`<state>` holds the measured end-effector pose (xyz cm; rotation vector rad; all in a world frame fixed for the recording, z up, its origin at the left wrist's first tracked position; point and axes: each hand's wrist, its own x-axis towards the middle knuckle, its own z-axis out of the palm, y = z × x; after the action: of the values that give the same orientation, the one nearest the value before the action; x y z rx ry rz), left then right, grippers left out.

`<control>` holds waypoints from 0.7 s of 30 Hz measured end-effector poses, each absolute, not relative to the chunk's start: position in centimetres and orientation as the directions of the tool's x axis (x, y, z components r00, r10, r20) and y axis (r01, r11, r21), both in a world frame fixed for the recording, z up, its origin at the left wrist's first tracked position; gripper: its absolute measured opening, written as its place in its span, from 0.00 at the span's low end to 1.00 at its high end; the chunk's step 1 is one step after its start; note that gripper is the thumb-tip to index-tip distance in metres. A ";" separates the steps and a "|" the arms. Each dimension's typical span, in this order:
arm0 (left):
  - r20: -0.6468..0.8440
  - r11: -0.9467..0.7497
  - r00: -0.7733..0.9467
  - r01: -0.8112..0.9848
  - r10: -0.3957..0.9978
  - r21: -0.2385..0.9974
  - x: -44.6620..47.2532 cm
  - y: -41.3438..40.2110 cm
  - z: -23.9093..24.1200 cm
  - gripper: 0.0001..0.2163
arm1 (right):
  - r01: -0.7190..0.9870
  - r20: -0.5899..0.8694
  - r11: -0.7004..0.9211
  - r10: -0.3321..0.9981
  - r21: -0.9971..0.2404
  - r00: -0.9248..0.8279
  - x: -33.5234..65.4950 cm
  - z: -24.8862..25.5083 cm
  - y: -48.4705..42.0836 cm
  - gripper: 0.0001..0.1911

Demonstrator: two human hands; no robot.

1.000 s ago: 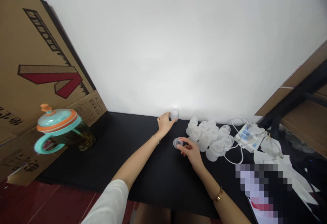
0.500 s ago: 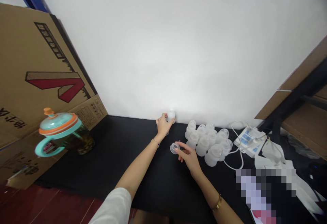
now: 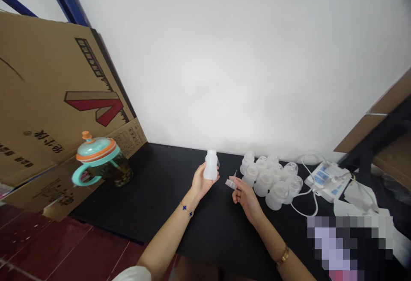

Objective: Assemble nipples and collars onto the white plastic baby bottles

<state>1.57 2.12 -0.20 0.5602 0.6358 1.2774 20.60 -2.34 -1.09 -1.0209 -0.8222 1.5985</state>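
My left hand (image 3: 199, 183) is closed round a small frosted white baby bottle (image 3: 211, 165) with a narrowed waist, tilted slightly and raised above the table. Just behind its right side, part of a clear rounded piece (image 3: 218, 162) shows; whether it is a cap I cannot tell. My right hand (image 3: 244, 193) pinches a small clear bottle lid (image 3: 230, 183) with a thin stem pointing up. The lid is apart from the bottle. Right of that hand, several frosted bottles (image 3: 263, 182) with clear domed tops stand upright in a close group.
On the black table (image 3: 154, 195), a teal and orange lidded jug (image 3: 102, 159) stands at left before a large cardboard box (image 3: 48, 101). A white power strip (image 3: 327, 180) with cables and white paper (image 3: 362, 195) lie at right. A white wall (image 3: 205, 71) borders the back.
My left hand has drawn the bottle back from near the wall and lifted it. My right hand has turned the lid on its side. The whole view has shifted a little.
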 end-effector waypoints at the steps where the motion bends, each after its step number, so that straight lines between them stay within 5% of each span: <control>1: -0.121 0.201 0.164 -0.680 0.979 0.705 1.6 2.0 -0.6 0.18 | -0.393 -0.219 -0.250 0.968 -0.885 -0.124 20.7 -1.0 -2.3 0.24; 9: -0.069 0.167 0.186 -0.584 0.980 0.794 2.7 1.6 -2.3 0.22 | -0.426 -0.226 -0.262 0.965 -0.866 -0.134 21.0 -1.0 -2.3 0.23; 16: 0.063 -0.001 0.105 -0.507 0.993 0.862 2.5 1.5 -1.7 0.19 | -0.298 -0.042 -0.036 0.999 -0.954 0.014 20.8 -1.5 -2.5 0.27; 21: 0.044 0.025 0.118 -0.523 0.992 0.852 2.6 1.5 -1.6 0.19 | -0.283 -0.033 -0.028 0.999 -0.959 0.012 21.1 -1.9 -2.3 0.27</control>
<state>2.61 1.46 -1.61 0.8609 0.7064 1.3365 21.08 -2.32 -1.91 -1.0248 -0.9691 1.3414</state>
